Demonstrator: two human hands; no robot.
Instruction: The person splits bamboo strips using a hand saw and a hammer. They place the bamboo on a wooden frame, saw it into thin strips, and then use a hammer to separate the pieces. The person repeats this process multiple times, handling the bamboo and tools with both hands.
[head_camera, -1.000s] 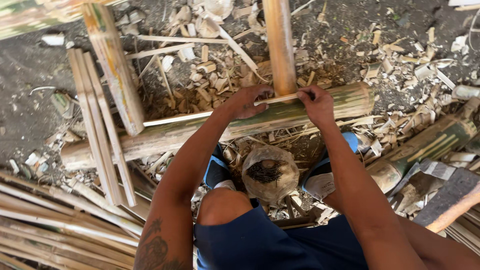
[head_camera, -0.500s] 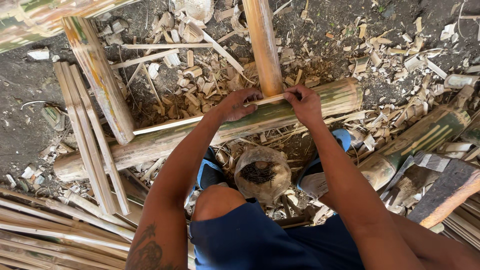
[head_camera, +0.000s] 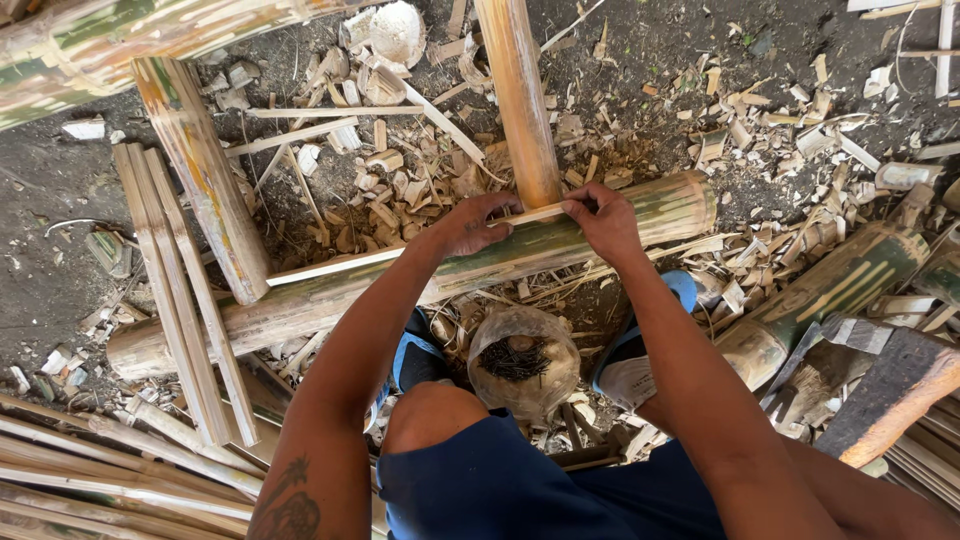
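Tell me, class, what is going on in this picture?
A person crouches over a thick bamboo pole lying across dark ground littered with bamboo chips. The left hand and right hand together pinch a thin bamboo strip held across the top of the pole. A second pole runs away from the hands. Split slats lie to the left, and a round basket-like container sits between the feet.

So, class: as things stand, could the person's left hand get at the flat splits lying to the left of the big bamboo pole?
Probably yes: the left hand rests on the bamboo pole, and nothing blocks the way to the flat splits.
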